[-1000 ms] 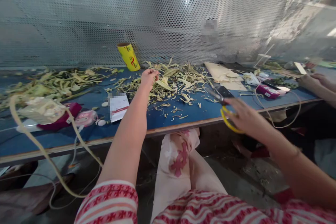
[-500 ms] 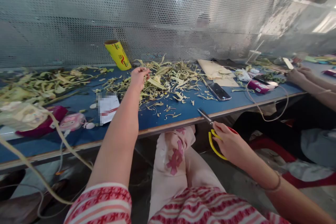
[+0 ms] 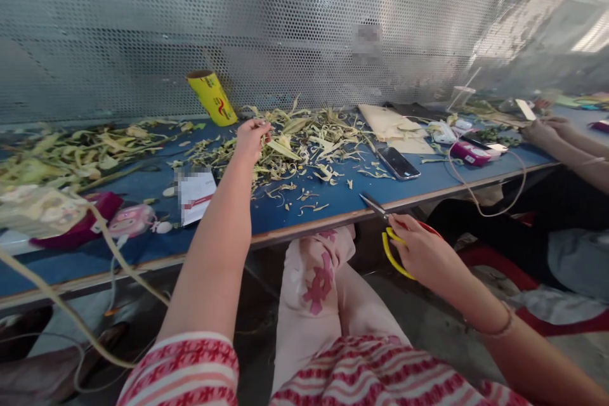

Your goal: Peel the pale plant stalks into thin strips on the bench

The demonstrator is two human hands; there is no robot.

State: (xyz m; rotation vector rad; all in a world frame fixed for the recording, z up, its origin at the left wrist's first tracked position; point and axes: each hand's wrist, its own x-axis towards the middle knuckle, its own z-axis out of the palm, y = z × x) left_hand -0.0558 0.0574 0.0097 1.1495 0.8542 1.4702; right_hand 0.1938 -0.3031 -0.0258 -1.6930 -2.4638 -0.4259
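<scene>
My left hand reaches over the heap of pale green and yellow leaf strips on the blue table. Its thumb and fingers are pinched together at the near end of a long light leaf strip. In my right hand, just in front of the table edge, is a pair of scissors with yellow and red handles. The slim metal blades point up and left over the table edge and look closed or nearly so.
A leaning yellow cardboard tube, a white card and more leaves lie leftward, beside a pink case and cables. A phone and brown paper are to the right, then another person's hands. Perforated metal panel behind.
The right hand with the scissors has shifted slightly right and up. My left hand keeps its place over the leaves. The other person's hands have moved slightly.
</scene>
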